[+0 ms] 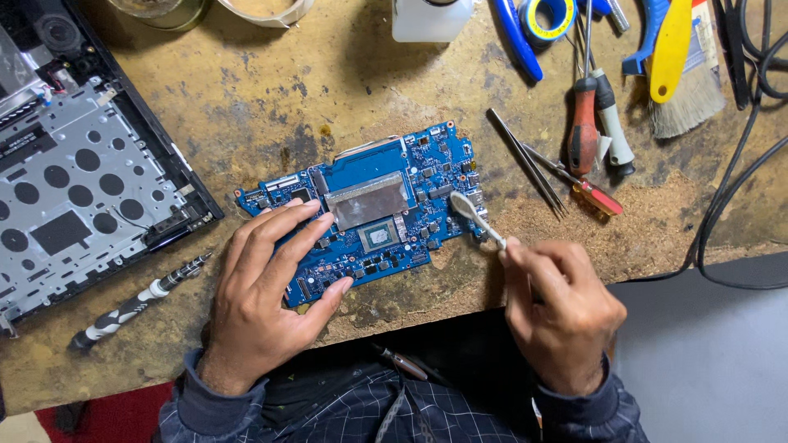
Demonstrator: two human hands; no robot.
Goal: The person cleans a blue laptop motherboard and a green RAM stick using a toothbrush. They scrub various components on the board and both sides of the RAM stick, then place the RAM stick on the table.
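The blue circuit board (361, 213), at bench centre, is pinned flat by the left hand (263, 295). A white brush (476, 217), pinched in the right hand (558, 303) at four o'clock, could probably dislodge small components if pressed hard.

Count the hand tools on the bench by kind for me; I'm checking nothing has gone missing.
Screwdrivers: 4 (black-and-silver driver, brown-handled, white-handled, small red-handled)
Tweezers: 1
Brushes: 2 (white brush in the right hand, yellow-handled brush)
Blue-handled tools at the top edge, kind unclear: 2
Total: 9
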